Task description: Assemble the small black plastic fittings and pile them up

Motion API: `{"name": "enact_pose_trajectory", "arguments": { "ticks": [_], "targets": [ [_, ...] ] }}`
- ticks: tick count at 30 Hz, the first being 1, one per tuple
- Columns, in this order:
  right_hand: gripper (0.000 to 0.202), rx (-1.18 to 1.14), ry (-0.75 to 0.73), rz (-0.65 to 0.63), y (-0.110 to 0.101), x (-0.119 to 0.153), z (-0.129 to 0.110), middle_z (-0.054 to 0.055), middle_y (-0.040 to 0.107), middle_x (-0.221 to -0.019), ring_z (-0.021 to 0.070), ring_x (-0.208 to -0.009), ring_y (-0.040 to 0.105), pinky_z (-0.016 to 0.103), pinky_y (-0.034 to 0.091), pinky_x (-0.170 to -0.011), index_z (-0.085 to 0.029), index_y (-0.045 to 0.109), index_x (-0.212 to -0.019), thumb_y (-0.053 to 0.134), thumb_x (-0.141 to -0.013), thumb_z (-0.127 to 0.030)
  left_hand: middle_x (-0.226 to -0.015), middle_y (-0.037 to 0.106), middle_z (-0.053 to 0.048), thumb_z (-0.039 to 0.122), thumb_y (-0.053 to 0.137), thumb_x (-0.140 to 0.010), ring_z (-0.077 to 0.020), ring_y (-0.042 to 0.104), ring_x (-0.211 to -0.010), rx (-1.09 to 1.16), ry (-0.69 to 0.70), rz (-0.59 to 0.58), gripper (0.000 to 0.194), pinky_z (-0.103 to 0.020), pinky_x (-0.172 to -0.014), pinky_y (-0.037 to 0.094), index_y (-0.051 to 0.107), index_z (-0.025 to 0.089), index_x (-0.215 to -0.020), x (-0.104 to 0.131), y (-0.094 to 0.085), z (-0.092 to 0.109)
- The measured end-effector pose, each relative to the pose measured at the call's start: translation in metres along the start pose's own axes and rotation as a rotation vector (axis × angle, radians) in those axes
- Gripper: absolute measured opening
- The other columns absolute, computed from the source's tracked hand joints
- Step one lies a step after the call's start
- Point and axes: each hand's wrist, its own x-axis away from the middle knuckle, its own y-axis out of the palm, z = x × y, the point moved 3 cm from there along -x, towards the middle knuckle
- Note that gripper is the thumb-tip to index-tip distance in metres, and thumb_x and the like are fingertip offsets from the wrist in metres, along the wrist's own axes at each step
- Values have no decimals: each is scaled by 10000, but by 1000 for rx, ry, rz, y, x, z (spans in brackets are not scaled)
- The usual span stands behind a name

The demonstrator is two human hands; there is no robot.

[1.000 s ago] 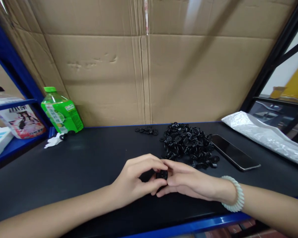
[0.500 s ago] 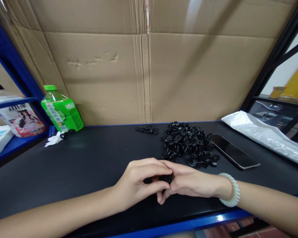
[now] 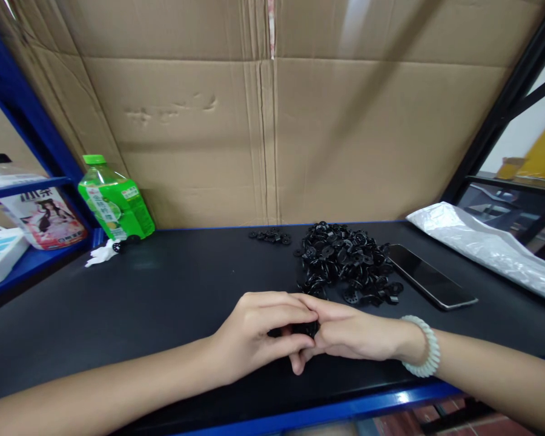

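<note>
Near the front edge of the black table, my left hand [image 3: 267, 327] and my right hand [image 3: 333, 330] meet, fingers closed around a small round black plastic part [image 3: 307, 328]. Most of that part is hidden by the fingers, so its exact kind does not show. Both hands touch it, the left from the left side and the right from the right. Just behind my right hand lies a large heap of black plastic discs [image 3: 345, 257]. A smaller cluster of similar black pieces [image 3: 271, 236] sits further back, to the heap's left.
Right of the heap rests a phone [image 3: 431, 277], with a silvery plastic bag [image 3: 481, 245] beyond it. A green bottle [image 3: 118, 203] and a crumpled white tissue [image 3: 102, 253] stand at back left. Cardboard [image 3: 186, 139] walls the far side; a blue shelf holds another bottle [image 3: 49, 218].
Both hands stay together around the black part, which now shows slightly less between the fingers. The whole view has shifted a little.
</note>
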Motion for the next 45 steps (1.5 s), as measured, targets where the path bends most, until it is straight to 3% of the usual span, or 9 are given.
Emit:
{"name": "enact_pose_trajectory", "arguments": {
  "ticks": [5,14,18,24,28,33,36,39,45],
  "targets": [
    [510,-49,-33,72,1,-3,4,10,553,-894,123,-753,591,351,479,-777,-172,524,-1150,470,-667,-20,-835,727,-87,146,728,-762,-106,624,-525,-103,8,45,247,-193,-531,542,676,115,-1002,0,2,0],
    [522,-155,-33,178,6,-6,9,-12,561,-764,111,-632,556,307,468,-689,-156,577,-1090,451,-602,-21,-650,698,-6,130,635,-807,-99,609,-479,-303,97,74,130,-171,-482,504,633,157,-934,-3,7,5],
    [498,-189,-110,193,5,-6,6,-7,565,-754,124,-667,548,304,439,-706,-151,592,-1023,441,-569,-13,-526,659,42,66,607,-803,-89,613,-450,-261,33,142,117,-163,-507,509,643,156,-870,-5,6,1],
    [516,-158,-186,226,1,-4,-4,16,547,-842,127,-701,525,325,415,-718,-166,513,-1139,454,-642,-40,-1011,682,-71,58,519,-853,-145,688,-852,-83,-230,257,229,-211,-684,580,645,161,-1014,-2,-5,-11],
    [584,285,-222,302,0,6,-22,18,545,-915,113,-674,514,311,420,-686,-216,433,-1256,437,-695,-56,-1056,649,-85,27,505,-846,-167,648,-953,-195,-116,239,235,-274,-815,545,677,166,-924,0,-11,-9],
    [468,1102,-369,492,-11,28,-58,53,590,-1050,184,-920,566,337,451,-826,-226,473,-1204,549,-761,-95,-1180,610,-100,14,486,-849,-185,595,-1074,-298,-25,118,353,-322,-921,497,625,191,-1122,-1,-14,-12],
    [320,1285,-511,695,-36,40,-84,61,612,-1013,205,-919,599,352,486,-832,-205,516,-1096,558,-784,-147,-1172,619,-98,64,481,-863,-202,572,-1104,-397,-118,107,331,-371,-962,471,592,186,-1149,-1,-23,-31],
    [352,1565,-519,896,-60,48,-100,81,617,-1069,250,-991,588,428,469,-893,-199,539,-1111,577,-761,-173,-1174,624,-100,141,490,-860,-231,556,-1123,-533,-271,36,276,-420,-977,458,594,180,-1113,-2,-37,-61],
    [389,1694,-520,836,-62,45,-100,103,598,-1146,261,-1082,554,451,439,-949,-193,528,-1161,558,-773,-170,-1258,585,-118,279,496,-872,-288,477,-1213,-740,-537,-15,316,-491,-1017,401,594,175,-1154,-16,-55,-110]
  ]
}}
